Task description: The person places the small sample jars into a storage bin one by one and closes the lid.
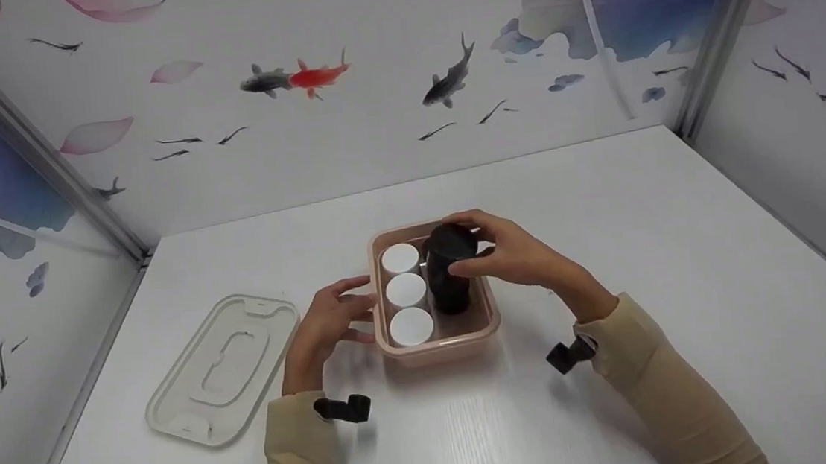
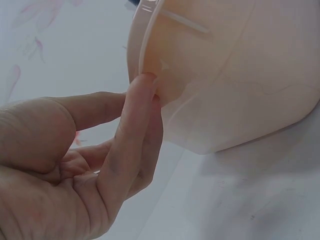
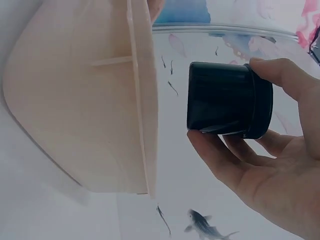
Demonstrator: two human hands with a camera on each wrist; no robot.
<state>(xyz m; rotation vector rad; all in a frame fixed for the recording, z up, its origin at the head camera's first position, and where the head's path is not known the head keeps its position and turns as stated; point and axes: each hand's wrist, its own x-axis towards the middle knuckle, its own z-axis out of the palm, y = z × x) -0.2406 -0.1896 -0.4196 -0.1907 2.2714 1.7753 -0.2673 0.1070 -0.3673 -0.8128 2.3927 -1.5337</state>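
Observation:
My right hand (image 1: 508,253) holds a black lidded jar (image 3: 222,100) by its sides, thumb on one side and fingers on the other. In the right wrist view the jar hangs above the rim of a pale pink plastic bin (image 3: 70,115), apart from it. In the head view, another black shape (image 1: 452,296) shows inside the bin, partly hidden by the held jar. Three white round-topped containers (image 1: 405,290) stand in a column along the bin's left side. My left hand (image 1: 331,318) touches the bin's left rim with its fingertips (image 2: 145,82), fingers mostly straight.
A pale translucent lid (image 1: 227,368) lies flat on the white table (image 1: 446,438), left of the bin. Upright panels (image 1: 375,138) printed with fish and petals border the table at the back and sides. A small black device (image 1: 573,355) sits at each wrist.

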